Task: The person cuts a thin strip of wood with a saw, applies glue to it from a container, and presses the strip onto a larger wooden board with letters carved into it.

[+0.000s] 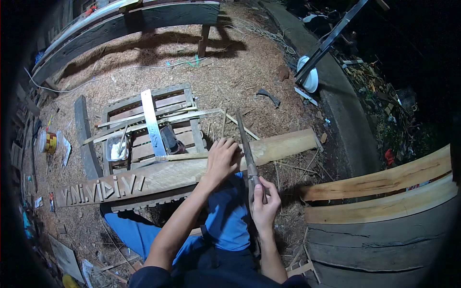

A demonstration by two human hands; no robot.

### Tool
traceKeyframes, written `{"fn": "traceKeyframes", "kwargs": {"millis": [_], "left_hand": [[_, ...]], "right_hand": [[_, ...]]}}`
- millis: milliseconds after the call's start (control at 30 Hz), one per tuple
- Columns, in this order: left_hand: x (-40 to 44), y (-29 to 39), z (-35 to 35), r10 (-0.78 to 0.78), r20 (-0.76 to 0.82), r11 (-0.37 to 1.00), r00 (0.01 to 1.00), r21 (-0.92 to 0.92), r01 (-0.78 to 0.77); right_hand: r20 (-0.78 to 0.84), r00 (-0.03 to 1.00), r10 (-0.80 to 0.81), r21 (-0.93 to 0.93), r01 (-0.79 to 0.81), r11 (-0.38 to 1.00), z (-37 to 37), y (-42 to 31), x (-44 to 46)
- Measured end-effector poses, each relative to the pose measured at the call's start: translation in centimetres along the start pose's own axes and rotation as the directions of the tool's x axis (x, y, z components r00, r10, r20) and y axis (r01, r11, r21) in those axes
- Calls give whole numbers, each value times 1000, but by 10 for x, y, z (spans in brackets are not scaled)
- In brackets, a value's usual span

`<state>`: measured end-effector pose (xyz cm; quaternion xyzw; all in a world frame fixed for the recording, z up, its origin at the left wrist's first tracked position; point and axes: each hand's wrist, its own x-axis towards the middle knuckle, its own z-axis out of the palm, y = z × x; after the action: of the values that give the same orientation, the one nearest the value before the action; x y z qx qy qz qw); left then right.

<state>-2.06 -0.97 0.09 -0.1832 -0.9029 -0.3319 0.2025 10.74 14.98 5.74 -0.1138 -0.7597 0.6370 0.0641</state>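
A long wooden plank (pixel 283 146) lies across my lap, with raised wooden letters (pixel 103 188) fixed along its left part. My left hand (pixel 224 156) presses on the plank right of the letters, fingers curled down. Whatever those fingers hold, if anything, is hidden. My right hand (pixel 265 204) is closed round the handle of a long, narrow-bladed knife (pixel 246 141). The blade points away from me and crosses over the plank, just right of my left hand. From this angle I cannot tell whether it touches the wood.
Beyond the plank, a slatted wooden pallet (pixel 196 129) carries thin wood strips, a metal straightedge (pixel 152 126) and a plastic tub (pixel 117 148). Broad boards (pixel 374 187) lie at right. A heavy beam (pixel 163 17) stands behind, and wood shavings cover the ground.
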Motion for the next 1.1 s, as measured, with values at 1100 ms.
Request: {"fn": "traceKeyframes", "kwargs": {"millis": [1100], "left_hand": [[1, 3, 6, -58, -85, 996, 995, -70, 52]], "right_hand": [[-15, 980, -198, -164, 193, 967, 41, 9, 33]]}}
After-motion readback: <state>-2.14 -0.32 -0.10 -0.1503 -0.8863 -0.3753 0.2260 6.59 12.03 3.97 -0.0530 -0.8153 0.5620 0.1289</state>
